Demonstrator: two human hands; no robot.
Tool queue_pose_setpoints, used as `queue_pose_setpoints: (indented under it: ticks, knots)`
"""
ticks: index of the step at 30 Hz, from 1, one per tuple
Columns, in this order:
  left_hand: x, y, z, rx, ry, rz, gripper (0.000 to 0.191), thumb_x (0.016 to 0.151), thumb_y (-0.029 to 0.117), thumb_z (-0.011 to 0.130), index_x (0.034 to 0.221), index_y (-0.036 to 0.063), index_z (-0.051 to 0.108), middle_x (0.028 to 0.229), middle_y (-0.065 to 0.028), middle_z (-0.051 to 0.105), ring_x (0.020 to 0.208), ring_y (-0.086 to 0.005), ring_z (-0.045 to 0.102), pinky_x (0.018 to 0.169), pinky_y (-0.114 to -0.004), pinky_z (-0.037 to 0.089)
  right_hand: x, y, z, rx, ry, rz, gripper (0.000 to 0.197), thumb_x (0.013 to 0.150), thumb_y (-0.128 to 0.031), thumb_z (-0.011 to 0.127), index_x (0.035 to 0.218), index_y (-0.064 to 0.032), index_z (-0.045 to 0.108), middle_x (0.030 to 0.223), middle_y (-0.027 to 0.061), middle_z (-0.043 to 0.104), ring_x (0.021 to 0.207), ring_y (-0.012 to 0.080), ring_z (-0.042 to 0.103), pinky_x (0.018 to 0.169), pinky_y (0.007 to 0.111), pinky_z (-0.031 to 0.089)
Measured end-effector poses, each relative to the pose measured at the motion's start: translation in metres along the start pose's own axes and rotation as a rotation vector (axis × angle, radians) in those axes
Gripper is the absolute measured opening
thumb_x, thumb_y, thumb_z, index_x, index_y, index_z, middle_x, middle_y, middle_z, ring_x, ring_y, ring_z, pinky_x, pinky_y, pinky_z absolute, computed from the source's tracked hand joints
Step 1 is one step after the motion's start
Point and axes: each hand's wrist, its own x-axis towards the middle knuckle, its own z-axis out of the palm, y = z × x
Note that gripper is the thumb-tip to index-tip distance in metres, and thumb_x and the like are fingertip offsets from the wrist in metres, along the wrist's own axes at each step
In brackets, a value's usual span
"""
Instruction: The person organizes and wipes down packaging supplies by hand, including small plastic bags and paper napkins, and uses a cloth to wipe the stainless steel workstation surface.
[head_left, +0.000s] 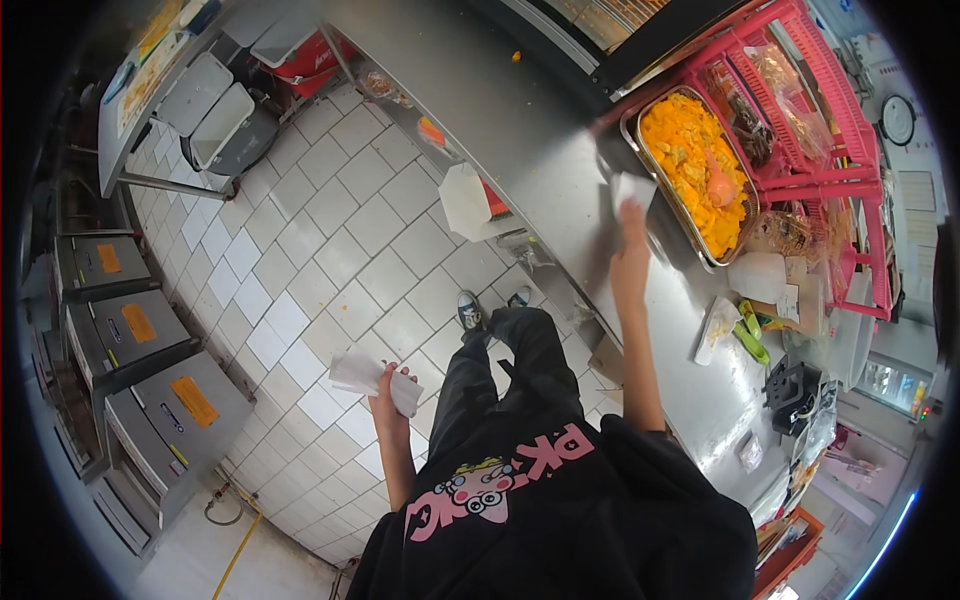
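Observation:
With my left hand (391, 386) I hold a few white paper sheets or napkins (356, 371), out over the tiled floor. My right hand (632, 229) has its fingers on a white paper piece (631, 193), low over the stainless steel counter (555, 176); motion blurs it a little. Just beyond that paper, a metal tray (643, 139) is filled with chunky orange-yellow food (694, 150). An orange spoon or ladle (721, 187) lies in the food.
Pink plastic racks (817, 184) with bagged items stand behind the tray. Green-handled tongs (750, 337) and a stained cloth or paper (716, 330) lie farther along the counter. Grey lidded bins (225, 127) stand across the tiled floor, and grey metal units (180, 412) line the left side.

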Motion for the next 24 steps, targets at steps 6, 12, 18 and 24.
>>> queue_pose_setpoints:
  ticks: [6,12,18,24]
  knots:
    - [0.010,-0.004,0.004,0.038,-0.050,-0.038,0.035,0.081,0.014,0.060,0.109,0.0022,0.042,0.097,-0.0078,0.048,0.088,-0.0208,0.053,0.071,-0.036,0.049,-0.043,-0.105,0.045,0.467,-0.653,-0.260,0.077,0.062,0.018,0.032,0.136,-0.0055,0.030,0.142,0.0133,0.026,0.132,0.0278,0.023,0.109,0.035,0.016]
    - [0.030,-0.014,-0.024,0.062,-0.003,-0.019,0.037,0.081,0.014,0.060,0.110,0.0013,0.041,0.099,-0.0095,0.050,0.090,-0.0222,0.055,0.071,-0.037,0.050,0.006,-0.043,0.004,0.133,0.153,0.087,0.070,0.064,0.021,0.034,0.131,0.0027,0.033,0.138,0.0189,0.031,0.130,0.0309,0.026,0.108,0.037,0.019]
    - [0.069,-0.057,-0.069,0.130,0.017,-0.098,0.037,0.079,0.013,0.060,0.109,0.0005,0.042,0.099,-0.0106,0.051,0.091,-0.0239,0.056,0.070,-0.038,0.051,0.001,-0.101,0.047,0.442,-0.615,-0.252,0.068,0.065,0.016,0.034,0.130,-0.0054,0.040,0.134,0.0141,0.039,0.126,0.0271,0.034,0.107,0.033,0.022]
    - [0.094,-0.110,-0.157,0.265,0.085,-0.164,0.034,0.075,0.013,0.061,0.101,-0.0020,0.046,0.092,-0.0128,0.053,0.084,-0.0270,0.059,0.062,-0.040,0.052,-0.016,-0.017,-0.031,0.128,0.117,0.024,0.076,0.061,0.021,0.035,0.131,-0.0097,0.040,0.135,0.0119,0.037,0.127,0.0262,0.033,0.106,0.033,0.026]
